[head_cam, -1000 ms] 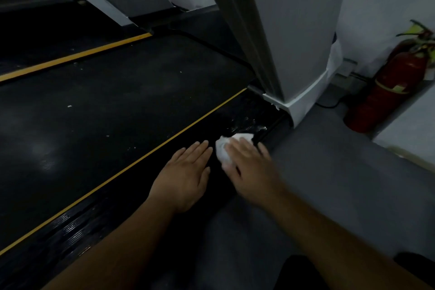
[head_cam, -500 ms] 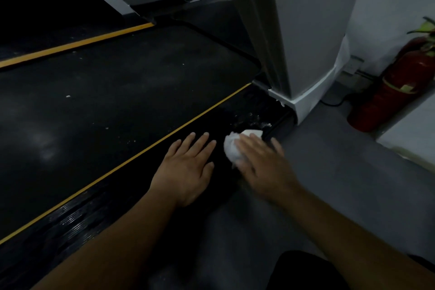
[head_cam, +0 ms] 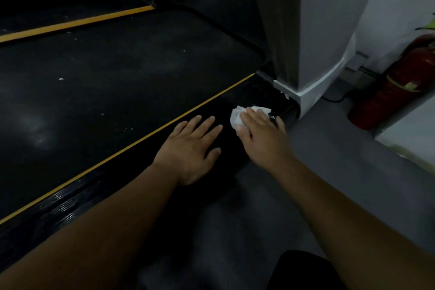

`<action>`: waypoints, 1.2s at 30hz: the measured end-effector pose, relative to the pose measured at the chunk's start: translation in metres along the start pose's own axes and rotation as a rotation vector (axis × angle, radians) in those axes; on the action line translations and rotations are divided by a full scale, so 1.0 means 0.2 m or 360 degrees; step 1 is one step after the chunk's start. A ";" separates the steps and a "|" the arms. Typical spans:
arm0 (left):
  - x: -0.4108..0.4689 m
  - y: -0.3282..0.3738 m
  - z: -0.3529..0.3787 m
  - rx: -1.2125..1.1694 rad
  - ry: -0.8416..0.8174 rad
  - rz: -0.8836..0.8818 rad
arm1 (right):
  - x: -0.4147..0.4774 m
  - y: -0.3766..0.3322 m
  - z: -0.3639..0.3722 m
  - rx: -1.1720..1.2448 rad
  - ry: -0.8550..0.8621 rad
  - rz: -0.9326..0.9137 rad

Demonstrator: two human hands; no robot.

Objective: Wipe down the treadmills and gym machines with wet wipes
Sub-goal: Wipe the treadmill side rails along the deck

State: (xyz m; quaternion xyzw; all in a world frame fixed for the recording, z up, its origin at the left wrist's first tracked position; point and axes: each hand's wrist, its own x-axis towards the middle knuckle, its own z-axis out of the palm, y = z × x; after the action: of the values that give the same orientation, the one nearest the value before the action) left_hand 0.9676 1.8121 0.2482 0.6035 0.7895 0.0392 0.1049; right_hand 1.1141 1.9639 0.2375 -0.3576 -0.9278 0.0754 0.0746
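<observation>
Since half a second ago, both our hands have slid up the treadmill's (head_cam: 117, 77) black side rail (head_cam: 70, 207) toward 1 o'clock, and the wipe now lies nearer the column's white base (head_cam: 308, 96). The treadmill itself sits in the view much as before.

The treadmill's dark belt fills the left half, dusty and flecked with pale specks. A thin yellow line (head_cam: 141, 141) divides it from the rail. The grey upright column (head_cam: 317, 19) rises at 1 o'clock and closes off the rail's far end. Grey floor (head_cam: 329, 195) runs along the right. At 3 o'clock from the base a red fire extinguisher (head_cam: 395, 92) leans by the wall, with a dark cable (head_cam: 334, 99) on the floor between them. A second treadmill (head_cam: 47, 7) lies at 11 o'clock (only its yellow-edged deck shows).

Our left hand (head_cam: 190, 146) rests flat on the rail, fingers spread and holding nothing. Our right hand (head_cam: 263, 139), at 2 o'clock from it, presses down with straight fingers on the wet wipe (head_cam: 237, 117). The wipe is a white crumpled wad on the rail, showing past the fingertips and thumb, short of the base.
</observation>
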 end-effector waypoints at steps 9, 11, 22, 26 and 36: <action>0.11 -0.02 -0.01 -0.0051 0.0002 0.0038 | -0.01 0.13 0.01 -0.0011 -0.0006 0.0033; 0.15 -0.01 -0.01 -0.0065 0.0030 0.0047 | 0.05 0.06 0.03 -0.0013 0.0010 0.0085; 0.19 -0.02 -0.01 -0.0051 0.0052 0.0092 | 0.02 0.14 0.04 -0.0031 0.0095 0.0092; 0.20 -0.03 -0.01 -0.0063 0.0053 0.0090 | -0.18 0.03 0.06 0.0035 0.0000 -0.0214; 0.19 -0.02 -0.01 -0.0072 0.0052 0.0097 | -0.07 -0.01 0.04 0.0041 -0.0035 -0.0171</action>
State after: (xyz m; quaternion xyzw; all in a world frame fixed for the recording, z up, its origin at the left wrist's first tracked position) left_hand 0.9534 1.8475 0.2455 0.6240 0.7712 0.0702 0.1043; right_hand 1.1215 1.9532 0.2298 -0.3055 -0.9454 0.0873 0.0729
